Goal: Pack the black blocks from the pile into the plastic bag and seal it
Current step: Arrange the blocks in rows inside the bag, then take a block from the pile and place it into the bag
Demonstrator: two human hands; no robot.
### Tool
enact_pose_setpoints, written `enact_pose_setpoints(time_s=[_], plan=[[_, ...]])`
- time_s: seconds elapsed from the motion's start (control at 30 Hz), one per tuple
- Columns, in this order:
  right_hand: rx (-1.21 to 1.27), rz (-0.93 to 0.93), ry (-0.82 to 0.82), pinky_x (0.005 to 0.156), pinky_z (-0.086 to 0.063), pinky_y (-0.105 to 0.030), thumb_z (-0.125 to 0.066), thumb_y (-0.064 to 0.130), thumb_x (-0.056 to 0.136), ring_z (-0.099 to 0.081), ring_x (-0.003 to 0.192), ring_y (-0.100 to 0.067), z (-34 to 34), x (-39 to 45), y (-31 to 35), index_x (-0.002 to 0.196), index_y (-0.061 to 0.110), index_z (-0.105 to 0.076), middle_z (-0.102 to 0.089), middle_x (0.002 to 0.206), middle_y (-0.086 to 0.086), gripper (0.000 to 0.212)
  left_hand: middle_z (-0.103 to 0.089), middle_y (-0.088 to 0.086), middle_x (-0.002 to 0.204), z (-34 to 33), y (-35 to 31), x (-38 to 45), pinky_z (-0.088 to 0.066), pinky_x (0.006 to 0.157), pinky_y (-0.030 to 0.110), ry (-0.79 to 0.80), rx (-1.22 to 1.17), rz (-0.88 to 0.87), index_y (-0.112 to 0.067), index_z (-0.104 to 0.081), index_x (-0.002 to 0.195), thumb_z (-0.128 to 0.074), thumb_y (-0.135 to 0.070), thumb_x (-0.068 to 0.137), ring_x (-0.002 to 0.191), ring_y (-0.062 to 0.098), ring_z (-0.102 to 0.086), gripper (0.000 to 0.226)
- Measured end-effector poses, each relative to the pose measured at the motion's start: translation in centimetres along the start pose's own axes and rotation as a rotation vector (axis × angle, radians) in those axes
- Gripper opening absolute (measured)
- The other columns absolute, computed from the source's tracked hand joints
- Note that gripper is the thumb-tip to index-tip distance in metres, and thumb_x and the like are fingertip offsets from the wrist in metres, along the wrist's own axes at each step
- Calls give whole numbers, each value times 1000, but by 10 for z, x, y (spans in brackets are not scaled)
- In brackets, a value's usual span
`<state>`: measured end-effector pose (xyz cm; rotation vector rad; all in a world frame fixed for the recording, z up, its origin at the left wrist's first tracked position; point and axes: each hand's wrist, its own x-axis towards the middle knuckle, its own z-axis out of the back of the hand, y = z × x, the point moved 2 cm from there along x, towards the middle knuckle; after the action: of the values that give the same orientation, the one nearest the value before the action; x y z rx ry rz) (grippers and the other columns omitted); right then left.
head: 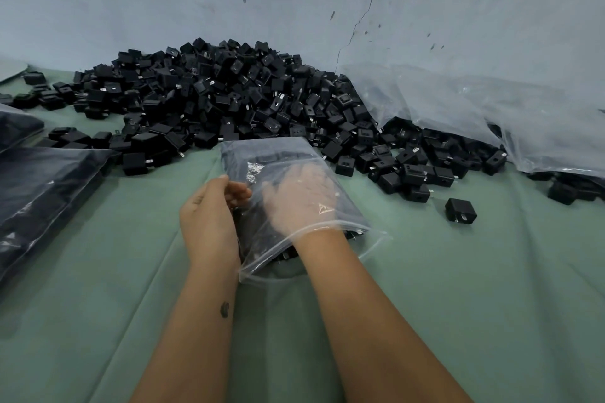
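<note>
holding black blocks: plastic bag, right hand inside.

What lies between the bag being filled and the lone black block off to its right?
In the head view, only bare green cloth lies between the plastic bag and the lone black block.

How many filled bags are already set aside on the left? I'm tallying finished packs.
2 show. One large filled bag lies at the left edge on the green cloth; the corner of another shows just behind it. More may lie outside the view.
</note>
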<state>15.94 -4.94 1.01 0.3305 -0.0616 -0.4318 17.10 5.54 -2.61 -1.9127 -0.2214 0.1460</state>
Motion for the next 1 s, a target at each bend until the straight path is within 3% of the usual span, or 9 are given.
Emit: enact_pose_setpoints(time_s=[0.2, 0.3, 0.53, 0.7, 0.8, 0.87, 0.93, 1.0], plan=[[-76, 10, 44, 108, -37, -50, -24, 48, 102, -40, 129, -37, 2, -10, -4, 139, 2, -38, -40, 141, -21, 60, -68, -2, 59, 1, 2, 2, -49, 56, 13, 14, 10, -6, -13, -65, 61, -52, -17, 94, 55, 6, -63, 35], [-145, 101, -37, 104, -41, -43, -20, 47, 102, -47, 121, -31, 4, -19, -12, 134, 5, -45, -47, 131, -17, 59, -69, -2, 60, 3, 2, 2, -49, 60, 15, 41, -1, 21, -13, -66, 65, -51, -17, 94, 57, 6, -64, 32], [3, 215, -94, 103, -39, -44, -18, 44, 103, -50, 114, -29, 7, -41, -32, 120, 13, -54, -54, 123, -10, 51, -73, -3, 66, 10, -1, -4, -46, 77, 24, 77, 40, 44, -17, -69, 65, -51, -18, 92, 64, 5, -68, 32], [-81, 169, -189, 97, -45, -41, -32, 32, 102, -54, 102, -25, 8, -34, -24, 100, 14, -62, -60, 108, -8, 35, -74, -3, 71, 10, 0, -9, -47, 75, 26, 133, 99, 47, -25, -75, 58, -54, -22, 82, 67, 5, -66, 31], [-131, 68, -87, 94, -49, -43, -32, 36, 101, -56, 105, -31, 7, -22, -18, 118, 7, -59, -57, 113, -17, 44, -73, -2, 72, 11, -1, -9, -50, 75, 28, 148, 95, 56, -26, -76, 61, -57, -25, 75, 71, 10, -66, 24], [-111, 38, -50, 92, -50, -45, -37, 30, 100, -56, 105, -34, 7, -16, -17, 120, 5, -57, -57, 111, -18, 38, -73, 0, 74, 11, -3, -8, -52, 81, 33, 174, 76, 68, -25, -77, 63, -59, -24, 77, 77, 15, -65, 23], [-88, 79, -47, 91, -48, -43, -41, 25, 99, -57, 105, -31, 7, -14, -20, 116, 7, -59, -57, 106, -14, 30, -74, 0, 78, 11, -4, -8, -53, 82, 35, 193, 90, 57, -23, -77, 67, -60, -22, 85, 82, 16, -66, 25], [-31, 167, -45, 96, -48, -38, -36, 31, 101, -57, 104, -25, 9, -17, -26, 115, 13, -61, -58, 105, -7, 33, -75, -2, 82, 11, -5, -12, -53, 74, 28, 194, 151, 4, -21, -75, 76, -57, -23, 92, 81, 13, -69, 24]])
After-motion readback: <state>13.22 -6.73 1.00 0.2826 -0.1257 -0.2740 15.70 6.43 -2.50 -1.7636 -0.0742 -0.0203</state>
